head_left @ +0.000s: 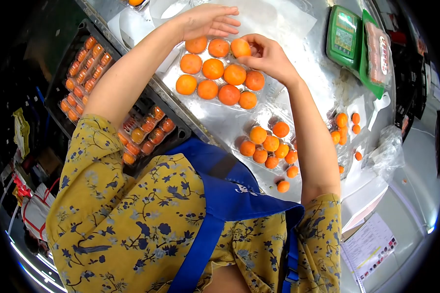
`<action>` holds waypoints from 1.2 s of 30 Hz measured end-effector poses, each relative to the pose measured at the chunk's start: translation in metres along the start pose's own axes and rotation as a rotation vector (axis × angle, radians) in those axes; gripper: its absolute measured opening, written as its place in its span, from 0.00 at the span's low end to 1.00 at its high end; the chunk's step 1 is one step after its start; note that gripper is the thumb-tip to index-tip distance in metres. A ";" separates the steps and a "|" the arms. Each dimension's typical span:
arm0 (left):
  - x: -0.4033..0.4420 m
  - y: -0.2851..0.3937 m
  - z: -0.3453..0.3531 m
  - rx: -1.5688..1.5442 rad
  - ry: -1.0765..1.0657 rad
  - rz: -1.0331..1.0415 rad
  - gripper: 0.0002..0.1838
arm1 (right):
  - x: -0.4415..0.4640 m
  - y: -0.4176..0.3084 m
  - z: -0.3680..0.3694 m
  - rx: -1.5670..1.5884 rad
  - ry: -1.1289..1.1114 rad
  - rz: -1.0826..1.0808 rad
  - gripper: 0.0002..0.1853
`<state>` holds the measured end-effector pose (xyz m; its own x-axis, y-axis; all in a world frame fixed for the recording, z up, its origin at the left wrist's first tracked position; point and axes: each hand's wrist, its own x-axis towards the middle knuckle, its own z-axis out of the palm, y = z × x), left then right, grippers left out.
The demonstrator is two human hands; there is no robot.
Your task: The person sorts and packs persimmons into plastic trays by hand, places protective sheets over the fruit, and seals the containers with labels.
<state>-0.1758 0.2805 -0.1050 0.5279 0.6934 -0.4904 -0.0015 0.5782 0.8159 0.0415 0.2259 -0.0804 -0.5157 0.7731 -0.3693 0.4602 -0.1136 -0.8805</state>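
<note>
A clear plastic tray (198,101) on the metal table holds rows of orange mandarins (213,69). At its far right corner my right hand (271,61) has thumb and fingers around one mandarin (240,48). My left hand (211,20) hovers just beyond the tray's far edge, fingers stretched out, with nothing in it. Nearer my body, a looser group of smaller mandarins (271,143) lies on the table to the left of my right forearm. More mandarins (341,120) sit to the right of that forearm.
Black crates (113,128) with packed fruit boxes stand at the left, below the table edge. At the far right are a green scale-like device (344,36), a green-edged pack (376,53), a white spoon-shaped tool (379,108) and crumpled plastic (387,152). A printed sheet (371,246) lies lower right.
</note>
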 end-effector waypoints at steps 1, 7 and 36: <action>0.001 0.000 -0.001 -0.005 -0.009 0.006 0.28 | -0.004 0.000 0.001 0.285 -0.021 0.005 0.23; 0.005 -0.002 0.001 -0.005 -0.007 -0.015 0.26 | -0.029 -0.007 0.010 1.228 -0.165 -0.005 0.24; 0.003 -0.002 -0.003 0.039 0.015 0.000 0.25 | -0.013 0.002 0.019 -0.664 0.356 -0.198 0.23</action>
<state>-0.1763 0.2823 -0.1093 0.5148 0.6999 -0.4951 0.0315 0.5616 0.8268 0.0353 0.2043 -0.0831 -0.4222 0.9065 -0.0073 0.7781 0.3583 -0.5160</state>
